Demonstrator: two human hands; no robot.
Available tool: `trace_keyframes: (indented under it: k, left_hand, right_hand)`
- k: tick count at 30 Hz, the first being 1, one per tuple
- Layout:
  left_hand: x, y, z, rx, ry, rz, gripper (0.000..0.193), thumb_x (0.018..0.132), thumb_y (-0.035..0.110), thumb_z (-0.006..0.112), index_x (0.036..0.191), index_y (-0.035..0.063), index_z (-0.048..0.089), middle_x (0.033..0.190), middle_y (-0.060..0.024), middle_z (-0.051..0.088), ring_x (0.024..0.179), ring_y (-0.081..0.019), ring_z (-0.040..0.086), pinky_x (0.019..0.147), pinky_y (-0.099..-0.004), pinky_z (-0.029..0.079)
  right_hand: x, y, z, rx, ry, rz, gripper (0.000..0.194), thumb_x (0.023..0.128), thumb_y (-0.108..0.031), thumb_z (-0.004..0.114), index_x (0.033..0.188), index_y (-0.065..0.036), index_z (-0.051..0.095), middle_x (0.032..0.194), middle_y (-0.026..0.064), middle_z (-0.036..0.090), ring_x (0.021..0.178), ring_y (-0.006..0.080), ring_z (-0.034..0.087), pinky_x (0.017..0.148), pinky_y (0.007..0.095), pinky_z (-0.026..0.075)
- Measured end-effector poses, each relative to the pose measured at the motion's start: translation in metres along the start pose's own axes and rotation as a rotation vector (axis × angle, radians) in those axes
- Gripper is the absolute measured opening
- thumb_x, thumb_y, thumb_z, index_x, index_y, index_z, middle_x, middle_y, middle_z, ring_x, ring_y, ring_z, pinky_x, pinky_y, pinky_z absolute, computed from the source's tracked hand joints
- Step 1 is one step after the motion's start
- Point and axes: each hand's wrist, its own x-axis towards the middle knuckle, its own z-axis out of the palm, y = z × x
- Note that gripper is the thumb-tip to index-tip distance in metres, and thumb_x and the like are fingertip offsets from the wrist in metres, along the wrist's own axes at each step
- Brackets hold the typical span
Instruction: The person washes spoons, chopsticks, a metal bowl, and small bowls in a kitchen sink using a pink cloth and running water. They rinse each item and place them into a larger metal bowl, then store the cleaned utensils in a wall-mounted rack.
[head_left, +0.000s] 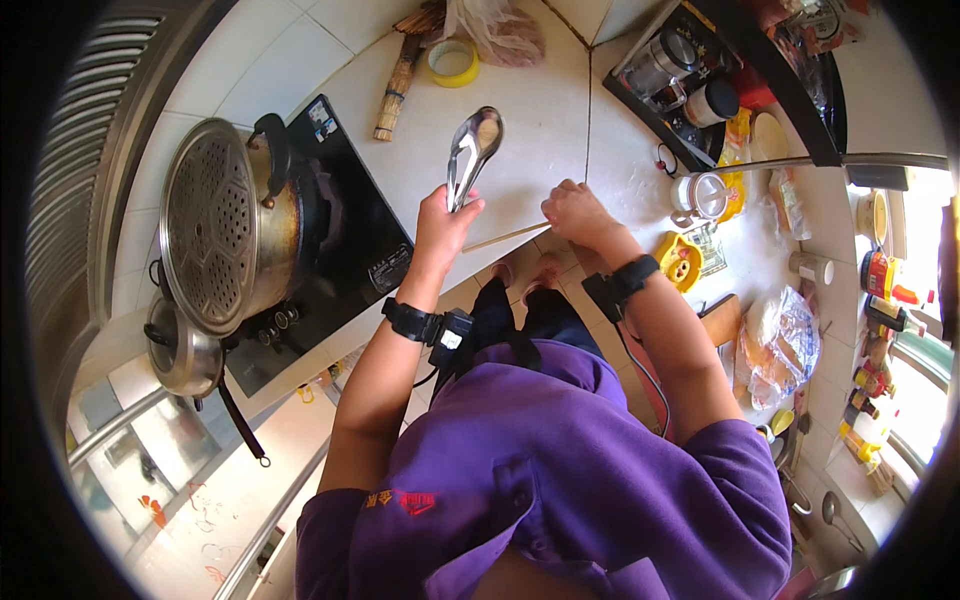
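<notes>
My left hand (441, 229) grips a shiny metal utensil (472, 150), its rounded, spoon-like end pointing away from me over the white counter. Whether it is a spoon or tongs I cannot tell. To the right, my right hand (576, 214) is closed around the end of a thin wooden stick (506, 237), which looks like a chopstick. This stick extends left from the fist, near the counter's front edge. The hands are apart, and most of the right hand's fingers are curled out of sight.
Left, a large steamer pot (217, 225) and a lidded saucepan (184, 352) occupy a black cooktop (352, 217). Behind lie a straw brush (394, 105) and yellow tape (453, 64). Rightward are a glass mug (701, 195), a yellow dish (679, 262) and a plastic bag (780, 345).
</notes>
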Motion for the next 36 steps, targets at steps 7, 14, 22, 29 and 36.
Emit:
trace_keyframes:
  k: [7,14,22,29,36]
  left_hand:
    - [0.006,0.011,-0.004,0.386,-0.024,0.168,0.033,0.081,0.031,0.060,0.077,-0.0017,0.060,0.058,-0.0188,0.054,0.052,-0.0314,0.051,0.053,-0.0364,0.041]
    - [0.016,0.063,0.009,0.095,-0.008,0.294,0.024,0.081,0.024,0.062,0.077,-0.0001,0.060,0.053,-0.0086,0.052,0.047,-0.0191,0.047,0.047,-0.0337,0.037]
    - [0.020,0.130,0.013,-0.371,-0.324,0.085,0.018,0.083,0.023,0.063,0.079,0.0053,0.060,0.048,0.0074,0.035,0.038,-0.0025,0.027,0.035,-0.0204,0.021]
    - [0.044,0.157,0.000,-0.559,-0.282,0.126,0.034,0.090,0.040,0.050,0.091,0.0060,0.055,0.049,0.0079,0.028,0.038,-0.0024,0.022,0.035,-0.0199,0.017]
    - [0.059,0.160,-0.018,-0.417,-0.242,0.148,0.031,0.092,0.033,0.046,0.075,0.0072,0.050,0.051,0.0068,0.032,0.039,-0.0029,0.026,0.035,-0.0197,0.020]
  right_hand:
    - [-0.026,0.007,-0.144,0.231,0.303,0.005,0.010,0.071,-0.017,0.063,0.072,-0.007,0.062,0.068,0.0126,0.060,0.068,0.0308,0.058,0.059,0.0380,0.046]
    - [-0.038,-0.024,-0.222,-0.176,1.123,-0.043,0.034,0.060,-0.016,0.074,0.091,-0.007,0.062,0.089,0.0075,0.057,0.082,0.0272,0.054,0.068,0.0373,0.045]
    - [-0.022,-0.054,-0.235,0.959,0.887,0.179,0.032,0.076,-0.020,0.070,0.098,0.001,0.059,0.067,0.0020,0.055,0.058,0.0076,0.050,0.051,0.0226,0.041]
    - [-0.010,-0.063,-0.330,0.525,1.446,0.113,0.012,0.086,-0.013,0.056,0.083,-0.002,0.059,0.057,0.0054,0.056,0.052,0.0109,0.054,0.049,0.0253,0.043]
    - [0.008,-0.036,-0.477,0.057,1.788,0.060,0.019,0.088,-0.020,0.053,0.083,-0.003,0.059,0.064,0.0099,0.060,0.058,0.0219,0.060,0.055,0.0307,0.046]
